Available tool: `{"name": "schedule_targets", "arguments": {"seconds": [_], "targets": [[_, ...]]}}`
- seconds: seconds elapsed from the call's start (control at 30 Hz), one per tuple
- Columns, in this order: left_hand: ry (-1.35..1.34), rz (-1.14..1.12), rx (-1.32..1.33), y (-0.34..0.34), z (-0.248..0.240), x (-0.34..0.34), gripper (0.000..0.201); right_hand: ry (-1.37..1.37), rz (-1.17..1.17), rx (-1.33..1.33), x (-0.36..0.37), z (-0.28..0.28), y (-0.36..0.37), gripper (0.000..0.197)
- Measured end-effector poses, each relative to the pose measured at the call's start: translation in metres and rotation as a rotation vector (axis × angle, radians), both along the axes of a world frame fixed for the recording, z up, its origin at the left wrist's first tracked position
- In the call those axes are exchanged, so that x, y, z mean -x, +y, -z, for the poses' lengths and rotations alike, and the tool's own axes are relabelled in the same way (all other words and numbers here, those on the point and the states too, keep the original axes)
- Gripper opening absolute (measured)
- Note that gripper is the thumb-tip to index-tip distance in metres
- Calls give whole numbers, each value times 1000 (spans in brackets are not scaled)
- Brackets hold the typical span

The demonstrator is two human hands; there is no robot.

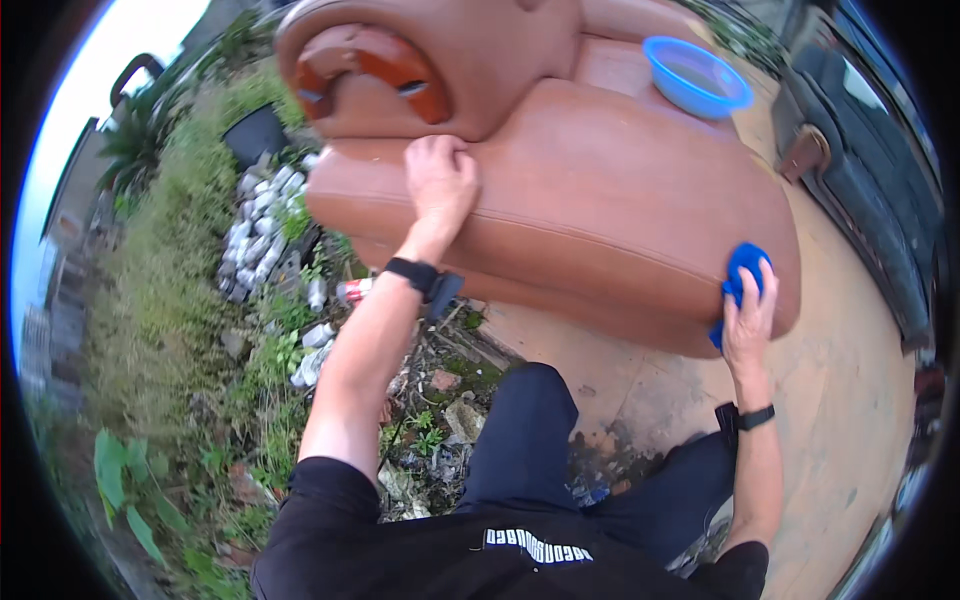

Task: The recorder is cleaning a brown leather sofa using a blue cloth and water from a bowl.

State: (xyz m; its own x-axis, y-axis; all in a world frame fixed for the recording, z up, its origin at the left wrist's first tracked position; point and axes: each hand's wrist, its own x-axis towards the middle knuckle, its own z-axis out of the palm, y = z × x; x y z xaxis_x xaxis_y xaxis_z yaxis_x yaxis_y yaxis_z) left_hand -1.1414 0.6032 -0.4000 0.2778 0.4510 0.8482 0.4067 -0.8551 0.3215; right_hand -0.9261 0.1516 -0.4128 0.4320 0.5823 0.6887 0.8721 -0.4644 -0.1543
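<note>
Brown sofa (pixel 640 180): stands right in front of the person, its padded side nearest and running across the middle of the view; seams trace its edge.
Left hand (pixel 443 185): lies on top of the padded side, toward its left end and just below the rounded backrest, fingers bent downward; whether it grips the padding I cannot tell.
Right hand (pixel 750 325): closed around a blue cloth, at the rounded right end of the padded side.
Blue cloth (pixel 748 260): bunched up, against the sofa's surface, part of it poking out above the fingers.
Hands together or apart: well apart, one toward each end of the padded side.
Blue basin (pixel 700 80): round, on the sofa beyond the padded side, near the upper right.
Curved trim (pixel 405 80): reddish brown, glossy, on the backrest.
Dark sofa (pixel 865 150): along the right side, apart from the brown one.
Ground: pale paving (pixel 830 400) at right; green plants (pixel 170 310) and a heap of whitish lumps (pixel 262 235) at left.
</note>
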Motion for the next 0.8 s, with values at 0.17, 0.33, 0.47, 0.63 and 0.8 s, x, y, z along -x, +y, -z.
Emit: {"name": "schedule_targets", "arguments": {"seconds": [0.17,0.33,0.47,0.63,0.8], "targets": [[129,441,129,-124,-25,-50,40,16,21,51,-10,1,3,52],[450,922,6,-275,-46,-147,75,269,-205,159,-23,-25,-24,74],[623,881,12,-325,-37,-203,76,807,-517,93,-73,-50,-73,69],[581,829,-101,-322,-20,-220,79,1307,-530,-255,-182,-49,-104,38],[567,769,-153,-313,-15,-229,75,820,-483,102,-276,-76,-52,76]]}}
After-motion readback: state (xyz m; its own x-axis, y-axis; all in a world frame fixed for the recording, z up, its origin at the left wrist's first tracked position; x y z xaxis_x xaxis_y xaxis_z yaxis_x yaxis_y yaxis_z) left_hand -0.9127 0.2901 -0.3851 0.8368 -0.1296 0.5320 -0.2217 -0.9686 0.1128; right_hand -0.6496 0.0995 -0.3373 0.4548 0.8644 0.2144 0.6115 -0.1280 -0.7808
